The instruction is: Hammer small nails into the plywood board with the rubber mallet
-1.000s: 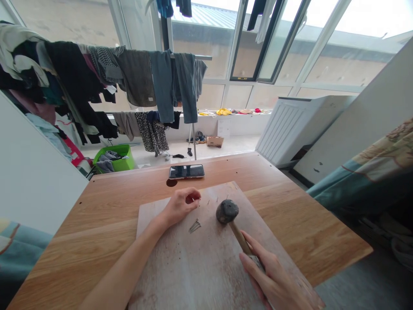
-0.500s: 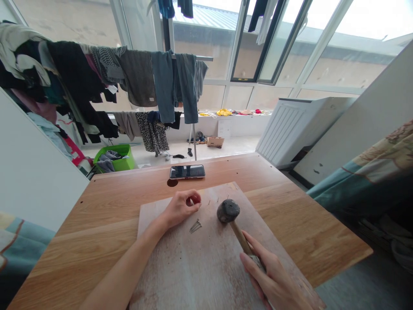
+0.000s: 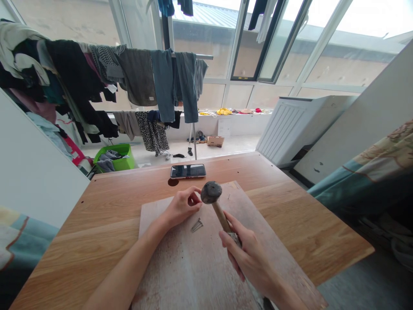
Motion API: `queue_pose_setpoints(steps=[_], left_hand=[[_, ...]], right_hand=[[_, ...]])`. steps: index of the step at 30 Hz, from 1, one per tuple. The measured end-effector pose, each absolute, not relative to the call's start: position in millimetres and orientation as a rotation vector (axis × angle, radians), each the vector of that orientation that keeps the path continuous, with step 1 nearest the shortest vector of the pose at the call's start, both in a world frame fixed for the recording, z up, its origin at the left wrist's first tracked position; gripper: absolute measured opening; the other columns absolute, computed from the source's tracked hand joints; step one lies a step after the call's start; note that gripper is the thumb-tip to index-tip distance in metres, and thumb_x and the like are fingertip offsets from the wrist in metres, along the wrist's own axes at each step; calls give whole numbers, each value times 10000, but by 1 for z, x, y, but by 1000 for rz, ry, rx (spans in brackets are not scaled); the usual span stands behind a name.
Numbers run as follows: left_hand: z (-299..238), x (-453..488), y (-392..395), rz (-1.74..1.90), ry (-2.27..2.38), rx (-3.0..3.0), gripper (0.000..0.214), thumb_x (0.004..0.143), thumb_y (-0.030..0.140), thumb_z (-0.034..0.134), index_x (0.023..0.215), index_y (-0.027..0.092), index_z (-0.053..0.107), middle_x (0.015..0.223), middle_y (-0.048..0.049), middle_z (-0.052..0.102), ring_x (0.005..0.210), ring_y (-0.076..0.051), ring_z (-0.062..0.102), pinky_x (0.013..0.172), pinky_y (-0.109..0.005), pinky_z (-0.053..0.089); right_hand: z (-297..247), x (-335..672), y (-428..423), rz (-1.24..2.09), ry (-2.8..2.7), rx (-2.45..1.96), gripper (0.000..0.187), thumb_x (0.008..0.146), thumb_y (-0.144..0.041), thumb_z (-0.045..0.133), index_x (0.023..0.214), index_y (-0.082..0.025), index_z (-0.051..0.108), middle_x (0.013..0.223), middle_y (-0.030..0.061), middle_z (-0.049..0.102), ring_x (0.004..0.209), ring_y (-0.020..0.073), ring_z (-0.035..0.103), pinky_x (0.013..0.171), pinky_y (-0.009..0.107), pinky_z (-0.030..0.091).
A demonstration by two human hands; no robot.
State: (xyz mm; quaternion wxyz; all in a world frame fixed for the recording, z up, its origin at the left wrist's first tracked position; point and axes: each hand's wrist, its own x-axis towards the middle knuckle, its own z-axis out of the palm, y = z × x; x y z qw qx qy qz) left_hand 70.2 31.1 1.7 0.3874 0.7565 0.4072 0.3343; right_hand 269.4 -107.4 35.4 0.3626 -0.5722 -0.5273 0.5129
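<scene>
My right hand (image 3: 247,247) is wrapped round the wooden handle of a mallet (image 3: 211,192) with a dark, rounded head. The head is raised over the board, close to the fingertips of my left hand (image 3: 184,206). That hand rests on the whitish wooden board (image 3: 190,271), thumb and forefinger pinched together; whatever lies between them is too small or hidden to make out. Several loose nails (image 3: 197,224) lie in a small pile just below my left hand. A thin nail (image 3: 229,196) stands upright in the board, right of the mallet head.
The board lies on a wood-grain table (image 3: 97,224). A phone (image 3: 188,171) sits near the table's far edge, behind a dark round hole (image 3: 173,182). Beyond are a green basket (image 3: 124,161) with cloth, a rack of hanging clothes (image 3: 138,77) and a white appliance (image 3: 290,129).
The mallet has moved up and left toward my left hand, and its head now hides some of the standing nails. My left hand has hardly moved.
</scene>
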Motion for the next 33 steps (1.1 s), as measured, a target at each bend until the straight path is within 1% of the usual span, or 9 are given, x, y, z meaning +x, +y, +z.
queue_pose_setpoints(steps=[3, 7, 12, 15, 18, 21, 24, 28, 33], left_hand=[[1, 71, 32, 864, 1029, 1955, 279, 743, 144, 643, 1019, 176, 671, 700, 40, 659, 613, -113, 558, 615, -215, 444], [-2, 71, 34, 876, 1018, 1954, 364, 727, 106, 625, 1087, 160, 648, 737, 36, 667, 625, -113, 571, 629, -217, 454], [9, 65, 29, 793, 1000, 1966, 333, 785, 197, 643, 1116, 160, 626, 828, 1, 664, 677, -133, 590, 646, -239, 482], [28, 58, 12, 602, 1094, 2116, 249, 801, 219, 645, 1045, 181, 621, 848, -11, 639, 711, -161, 599, 653, -262, 480], [45, 60, -12, 324, 1157, 2325, 160, 811, 138, 606, 960, 195, 612, 905, -47, 667, 818, -212, 645, 707, -295, 473], [53, 70, -29, 148, 1210, 2436, 187, 840, 72, 568, 977, 196, 602, 1037, -98, 691, 930, -256, 675, 746, -315, 475], [51, 78, -34, 60, 1232, 2517, 233, 819, 23, 547, 972, 188, 606, 1005, -112, 700, 921, -278, 686, 737, -327, 473], [49, 74, -27, 147, 1184, 2491, 236, 758, 12, 552, 891, 189, 630, 914, -87, 705, 849, -258, 674, 714, -315, 466], [42, 57, -7, 484, 1047, 2169, 200, 756, 80, 569, 864, 184, 701, 845, -33, 687, 745, -171, 630, 698, -260, 481]], right_hand=[[34, 266, -105, 1356, -1377, -1469, 597, 978, -452, 517, 1529, -237, 438, 750, -64, 530, 364, 41, 434, 285, 134, 408], [31, 264, -104, 1351, -1386, -1483, 598, 993, -449, 499, 1543, -230, 418, 684, -84, 492, 352, 41, 409, 288, 131, 399], [29, 270, -113, 1347, -1386, -1467, 596, 993, -470, 501, 1529, -217, 437, 702, -73, 507, 350, 38, 401, 295, 138, 385], [24, 280, -127, 1340, -1316, -1524, 665, 972, -518, 519, 1546, -197, 424, 687, -71, 508, 345, 48, 381, 289, 151, 368], [17, 289, -141, 1318, -1294, -1629, 737, 939, -571, 539, 1538, -150, 457, 536, -91, 474, 321, 70, 355, 297, 165, 326], [11, 294, -147, 1314, -1336, -1664, 773, 941, -604, 505, 1525, -100, 468, 418, -107, 401, 318, 89, 327, 311, 173, 315], [7, 296, -146, 1316, -1350, -1663, 793, 943, -617, 481, 1536, -91, 445, 433, -101, 414, 324, 91, 323, 303, 175, 308], [5, 298, -144, 1335, -1374, -1668, 827, 934, -635, 490, 1564, -105, 410, 423, -101, 417, 312, 102, 360, 315, 188, 327], [3, 298, -144, 1360, -1359, -1675, 868, 922, -656, 488, 1579, -101, 379, 420, -99, 413, 308, 107, 359, 315, 191, 337]])
